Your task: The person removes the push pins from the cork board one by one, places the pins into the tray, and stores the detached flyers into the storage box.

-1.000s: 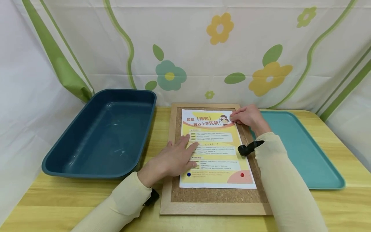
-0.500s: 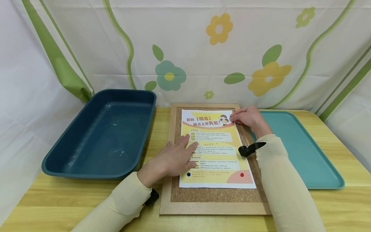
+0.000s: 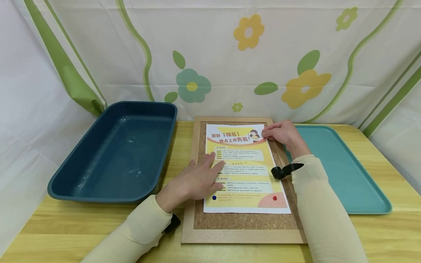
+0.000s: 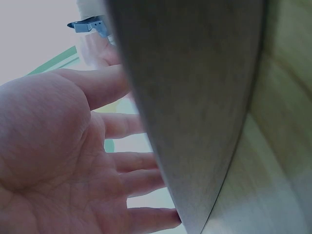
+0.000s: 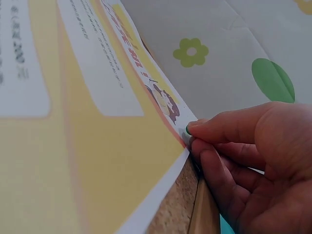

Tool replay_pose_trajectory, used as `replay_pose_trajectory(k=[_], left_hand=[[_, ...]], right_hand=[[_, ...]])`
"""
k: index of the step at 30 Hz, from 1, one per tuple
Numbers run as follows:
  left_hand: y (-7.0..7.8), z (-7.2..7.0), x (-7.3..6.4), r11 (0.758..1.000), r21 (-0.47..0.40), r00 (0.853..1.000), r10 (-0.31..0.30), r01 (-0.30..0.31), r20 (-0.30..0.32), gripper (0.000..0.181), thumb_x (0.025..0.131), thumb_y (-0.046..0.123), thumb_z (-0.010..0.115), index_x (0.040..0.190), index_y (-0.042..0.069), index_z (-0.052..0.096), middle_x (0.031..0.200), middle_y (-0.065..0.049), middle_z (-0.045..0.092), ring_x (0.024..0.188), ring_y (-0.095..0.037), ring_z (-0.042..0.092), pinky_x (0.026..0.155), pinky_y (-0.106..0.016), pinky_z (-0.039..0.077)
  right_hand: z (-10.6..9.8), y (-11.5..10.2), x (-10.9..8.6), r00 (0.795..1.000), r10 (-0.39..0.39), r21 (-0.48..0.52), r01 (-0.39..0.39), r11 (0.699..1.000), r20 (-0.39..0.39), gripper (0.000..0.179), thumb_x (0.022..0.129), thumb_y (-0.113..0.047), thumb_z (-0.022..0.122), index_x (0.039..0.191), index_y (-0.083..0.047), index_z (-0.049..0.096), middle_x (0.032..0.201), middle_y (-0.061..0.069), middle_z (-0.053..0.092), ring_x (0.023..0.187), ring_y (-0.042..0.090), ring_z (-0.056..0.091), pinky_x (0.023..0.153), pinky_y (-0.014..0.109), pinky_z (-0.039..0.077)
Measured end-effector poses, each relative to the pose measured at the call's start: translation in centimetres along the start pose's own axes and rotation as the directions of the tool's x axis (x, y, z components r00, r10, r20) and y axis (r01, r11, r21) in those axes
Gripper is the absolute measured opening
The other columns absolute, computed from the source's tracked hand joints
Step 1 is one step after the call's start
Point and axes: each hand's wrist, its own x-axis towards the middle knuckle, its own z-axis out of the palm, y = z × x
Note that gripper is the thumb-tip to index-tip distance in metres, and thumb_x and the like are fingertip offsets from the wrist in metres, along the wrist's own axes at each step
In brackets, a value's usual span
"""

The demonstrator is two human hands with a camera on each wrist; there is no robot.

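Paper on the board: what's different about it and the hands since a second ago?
Only a tiny bit: the right hand slid slightly to the right and back toward the person. No grip visibly changed. The paper, left hand, blue pin, red pin, board, tub and tray stayed put.

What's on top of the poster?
On the poster: a blue pin and a red pin near its lower corners, and fingers of the left hand. At its upper right corner, the right hand pinches a small green thing. Whatever the left hand covers can't be seen.
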Motion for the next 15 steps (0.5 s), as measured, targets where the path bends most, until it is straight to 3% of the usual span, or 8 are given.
replay_pose_trajectory(k=[15], left_hand=[[-0.03,0.01,0.04,1.0,0.001,1.0,-0.002,0.002,0.004,0.07,0.109,0.043,0.058,0.169,0.018,0.032,0.18,-0.016,0.012,0.167,-0.034,0.016,0.129,-0.067,0.021]], right_hand=[[0.06,0.17,-0.46,1.0,-0.017,0.028,0.018,0.999,-0.009,0.033,0.101,-0.024,0.074,0.126,-0.004,0.074,0.131,0.01,0.067,0.103,0.015,0.061,0.078,0.016,0.053]])
